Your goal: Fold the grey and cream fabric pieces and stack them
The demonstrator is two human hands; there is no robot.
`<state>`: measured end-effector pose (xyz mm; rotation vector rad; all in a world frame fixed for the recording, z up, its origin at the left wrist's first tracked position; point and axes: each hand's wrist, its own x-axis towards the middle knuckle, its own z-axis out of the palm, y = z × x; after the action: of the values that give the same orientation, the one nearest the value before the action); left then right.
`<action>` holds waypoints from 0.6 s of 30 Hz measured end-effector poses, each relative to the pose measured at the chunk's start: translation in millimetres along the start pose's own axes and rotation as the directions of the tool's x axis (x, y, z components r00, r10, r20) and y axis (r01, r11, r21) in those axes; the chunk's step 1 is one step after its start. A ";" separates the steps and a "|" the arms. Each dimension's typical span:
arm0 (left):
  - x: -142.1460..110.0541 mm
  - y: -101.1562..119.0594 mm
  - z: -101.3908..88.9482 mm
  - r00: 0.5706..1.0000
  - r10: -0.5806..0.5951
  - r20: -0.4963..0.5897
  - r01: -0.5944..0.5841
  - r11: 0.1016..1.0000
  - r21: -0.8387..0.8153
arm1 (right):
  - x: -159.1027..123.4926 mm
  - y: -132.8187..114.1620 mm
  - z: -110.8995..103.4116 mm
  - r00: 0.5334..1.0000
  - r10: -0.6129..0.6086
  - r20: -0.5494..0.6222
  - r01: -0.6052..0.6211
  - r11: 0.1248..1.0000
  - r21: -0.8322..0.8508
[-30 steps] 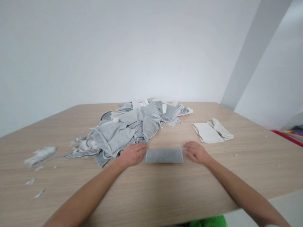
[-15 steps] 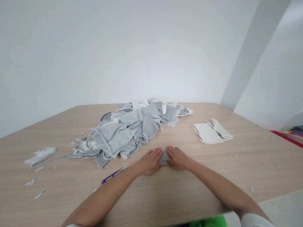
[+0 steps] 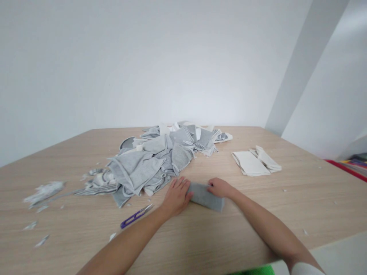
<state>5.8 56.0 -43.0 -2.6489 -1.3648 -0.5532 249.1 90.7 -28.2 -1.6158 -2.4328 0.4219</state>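
Observation:
A folded grey cloth strip point(image 3: 207, 197) lies on the wooden table point(image 3: 200, 244) in front of me, turned a little askew. My left hand point(image 3: 175, 196) rests flat with fingers stretched out, its fingertips on the strip's left end. My right hand point(image 3: 220, 187) lies over the strip's far right edge with fingers curled down onto it. A heap of grey cloth pieces point(image 3: 156, 159) sits just beyond my left hand.
Small purple snips point(image 3: 135, 216) lie on the table left of my left forearm. Folded white cloth pieces point(image 3: 255, 162) are stacked at the right. Cloth scraps and trimmings point(image 3: 43, 192) are scattered at the far left. A red-edged object point(image 3: 348, 166) shows beyond the table's right side.
My hands came together over the grey strip from its two ends, then spread again. The strip now lies rotated, with its right end nearer me. The purple snips came into sight.

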 end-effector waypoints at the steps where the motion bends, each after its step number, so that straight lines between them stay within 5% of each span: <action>1: -0.1 -1.0 0.1 1.000 -0.015 -0.016 0.015 1.000 0.003 | -0.4 6.8 -1.4 1.000 -0.002 -0.019 0.003 1.000 0.030; 8: 4.1 -7.2 9.3 0.995 -0.093 0.046 0.093 0.996 0.002 | 8.1 71.3 -42.8 0.943 0.141 -0.302 -0.073 0.971 0.226; 14: 6.3 -10.1 13.1 0.996 -0.073 0.045 0.073 0.997 -0.008 | 43.4 130.8 -110.6 0.757 0.323 -0.568 -0.081 0.909 0.409; 18: 6.3 -11.1 14.2 0.997 -0.073 0.038 0.074 0.997 -0.010 | 52.3 161.0 -126.1 0.657 0.436 -0.615 -0.020 0.826 0.563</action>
<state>4.0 71.0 -54.6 -2.6405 -1.4791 -0.5231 407.8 214.1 36.2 -1.4628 -1.3559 0.3319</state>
